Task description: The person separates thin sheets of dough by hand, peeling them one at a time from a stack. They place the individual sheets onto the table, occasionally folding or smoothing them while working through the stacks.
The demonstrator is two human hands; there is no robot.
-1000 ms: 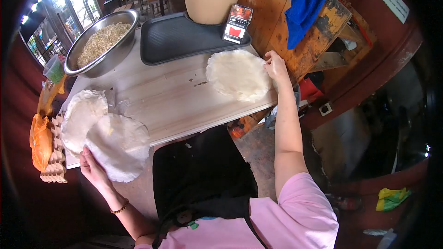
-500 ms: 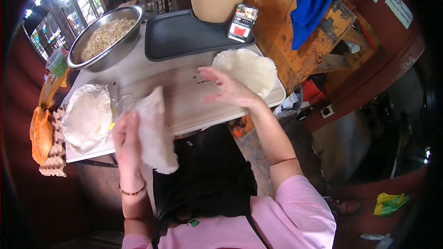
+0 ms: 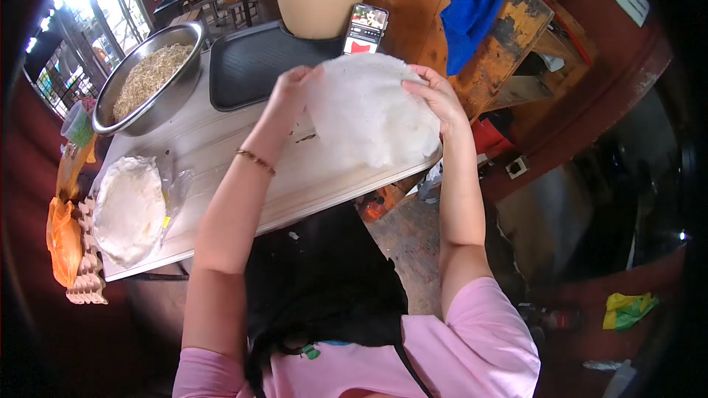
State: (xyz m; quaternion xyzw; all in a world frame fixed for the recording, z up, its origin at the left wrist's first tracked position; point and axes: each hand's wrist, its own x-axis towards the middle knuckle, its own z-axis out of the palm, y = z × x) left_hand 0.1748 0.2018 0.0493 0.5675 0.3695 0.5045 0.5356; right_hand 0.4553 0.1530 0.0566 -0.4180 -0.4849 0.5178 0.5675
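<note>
A thin, round white spring roll wrapper (image 3: 372, 110) is stretched between my two hands above the right part of the table. My left hand (image 3: 295, 87) pinches its upper left edge. At the upper right edge, my right hand (image 3: 438, 97) grips it with thumb and fingers. The round wrapper pile that lay at this spot is hidden behind the held sheet. On the left end of the table lies a stack of white wrappers (image 3: 130, 210), with a clear plastic bag (image 3: 177, 188) beside it.
A steel bowl (image 3: 184, 66) of bean sprouts (image 3: 151, 77) stands at the back left. Behind the wrapper are a black tray (image 3: 243, 66), a beige tub (image 3: 322, 4) and a propped phone (image 3: 366, 26). An egg carton (image 3: 88, 280) and orange bag (image 3: 64, 239) sit at the left edge.
My left hand has carried the wrapper from the left to the right side of the table. My right hand, open before, now grips its other edge, and the sheet is spread out.
</note>
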